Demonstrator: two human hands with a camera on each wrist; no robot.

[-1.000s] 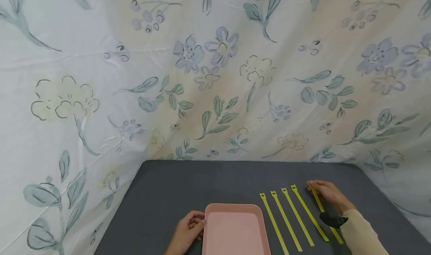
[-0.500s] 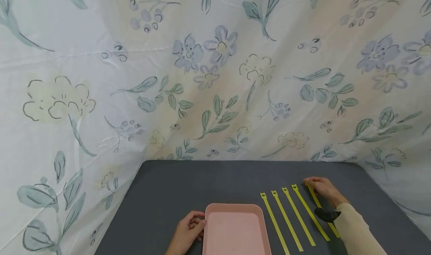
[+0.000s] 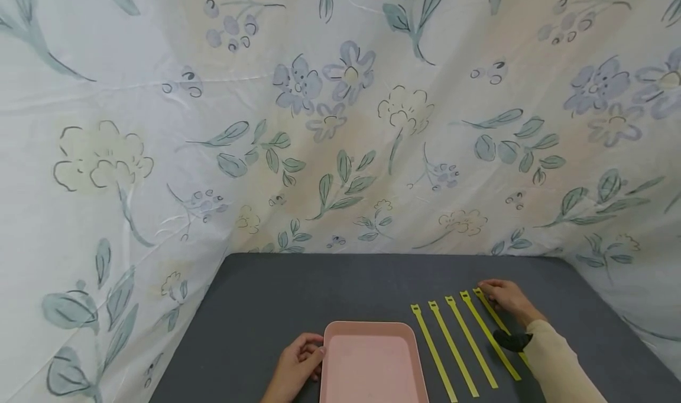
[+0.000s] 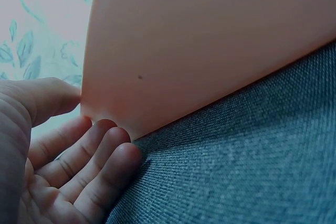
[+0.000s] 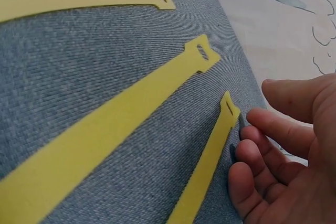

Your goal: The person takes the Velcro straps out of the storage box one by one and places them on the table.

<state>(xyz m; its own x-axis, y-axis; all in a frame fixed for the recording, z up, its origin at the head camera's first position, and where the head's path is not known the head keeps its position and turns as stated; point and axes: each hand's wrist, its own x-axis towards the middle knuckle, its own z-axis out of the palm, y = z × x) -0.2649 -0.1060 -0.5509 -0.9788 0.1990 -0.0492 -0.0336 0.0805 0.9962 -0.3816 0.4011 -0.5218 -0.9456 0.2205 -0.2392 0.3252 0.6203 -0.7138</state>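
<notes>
My left hand (image 3: pixel 295 360) holds the left side of a pink tray (image 3: pixel 372 364). In the left wrist view its thumb (image 4: pixel 55 98) reaches the tray's edge, while the curled fingers (image 4: pixel 113 153) lie against the outer wall. My right hand (image 3: pixel 509 301) is beside the head of the rightmost yellow hook-and-loop cable tie (image 3: pixel 489 309). In the right wrist view, thumb and forefinger stand apart next to that tie's slotted head (image 5: pixel 229 109), with nothing between them. The right forearm hides part of the tie's lower length.
Several more yellow cable ties (image 3: pixel 463 332) lie side by side, slanted, between the tray and the right hand. Everything stands on a dark grey cloth-covered table (image 3: pixel 298 291). A floral curtain (image 3: pixel 340 155) hangs behind it and at both sides.
My right hand has moved left with the rightmost cable tie, bringing it closer to the others, and has let go of it. The left hand and tray have stayed put.
</notes>
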